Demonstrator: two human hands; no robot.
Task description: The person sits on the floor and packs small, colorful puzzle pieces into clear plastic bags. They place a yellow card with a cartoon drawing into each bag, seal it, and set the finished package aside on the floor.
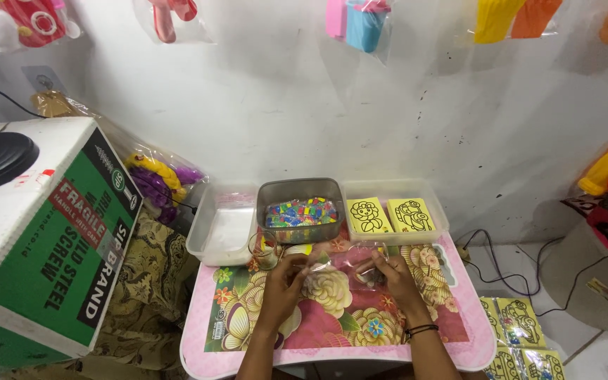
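Observation:
My left hand and my right hand hold a small clear plastic bag between them, just above a low pink table with a flower pattern. The bag's contents are too small to make out. Just beyond my hands stands a metal tray filled with small multicoloured pieces. A small glass cup sits next to my left hand. My right wrist wears dark bands.
A clear plastic box stands left of the metal tray, and another clear box on the right holds two yellow drawing cards. A large white and green carton is at the left. More yellow cards and cables lie on the floor at right.

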